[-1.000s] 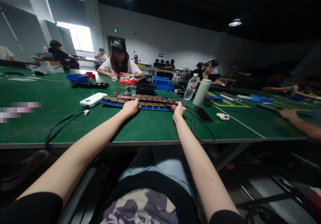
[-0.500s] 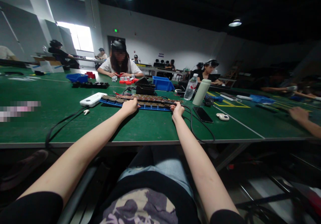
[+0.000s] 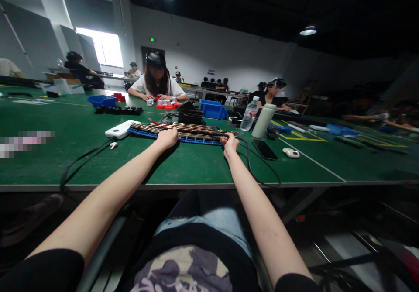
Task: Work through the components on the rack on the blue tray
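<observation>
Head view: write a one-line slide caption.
Left hand and right hand hold a blue-edged bundle of strands at a green table.

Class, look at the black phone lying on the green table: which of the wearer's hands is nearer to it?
Right. The right hand is at the right end of the blue-edged strip, left of the phone; the left hand is farther left.

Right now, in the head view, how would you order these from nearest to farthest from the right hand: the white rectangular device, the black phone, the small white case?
From the right hand:
1. Black phone: just to its right.
2. Small white case: also right, past the phone.
3. White rectangular device: left, past the left hand.
</observation>
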Tool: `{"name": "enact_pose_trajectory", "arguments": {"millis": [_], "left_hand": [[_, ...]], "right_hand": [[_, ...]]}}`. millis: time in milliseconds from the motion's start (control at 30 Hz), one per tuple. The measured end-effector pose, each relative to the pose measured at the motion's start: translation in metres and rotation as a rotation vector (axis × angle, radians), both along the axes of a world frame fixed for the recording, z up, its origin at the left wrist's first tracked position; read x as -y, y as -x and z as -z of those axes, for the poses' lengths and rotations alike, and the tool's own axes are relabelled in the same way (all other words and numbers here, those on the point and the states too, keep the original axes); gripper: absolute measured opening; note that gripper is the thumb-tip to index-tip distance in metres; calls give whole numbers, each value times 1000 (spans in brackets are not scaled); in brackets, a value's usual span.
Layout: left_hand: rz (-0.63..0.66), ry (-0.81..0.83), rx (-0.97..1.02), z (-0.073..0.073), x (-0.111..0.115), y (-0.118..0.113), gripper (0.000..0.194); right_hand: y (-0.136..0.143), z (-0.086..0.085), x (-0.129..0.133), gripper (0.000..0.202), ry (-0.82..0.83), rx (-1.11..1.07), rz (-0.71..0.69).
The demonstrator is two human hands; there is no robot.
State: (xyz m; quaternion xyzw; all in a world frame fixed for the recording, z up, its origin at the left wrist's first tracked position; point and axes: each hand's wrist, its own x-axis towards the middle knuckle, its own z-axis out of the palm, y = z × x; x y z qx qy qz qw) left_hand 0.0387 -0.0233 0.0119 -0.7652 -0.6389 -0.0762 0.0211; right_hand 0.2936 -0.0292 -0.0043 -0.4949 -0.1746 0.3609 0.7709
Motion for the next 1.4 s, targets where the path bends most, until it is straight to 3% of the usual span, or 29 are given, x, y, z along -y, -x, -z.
{"name": "enact_pose_trajectory", "arguments": {"millis": [767, 1400], "left_hand": [[56, -27, 51, 9, -10, 10, 42], [56, -17, 46, 6, -6, 9, 40]], "right_hand": [[-3, -3, 0, 26, 37, -73, 17], [0, -9, 7, 25, 87, -95, 4]]}}
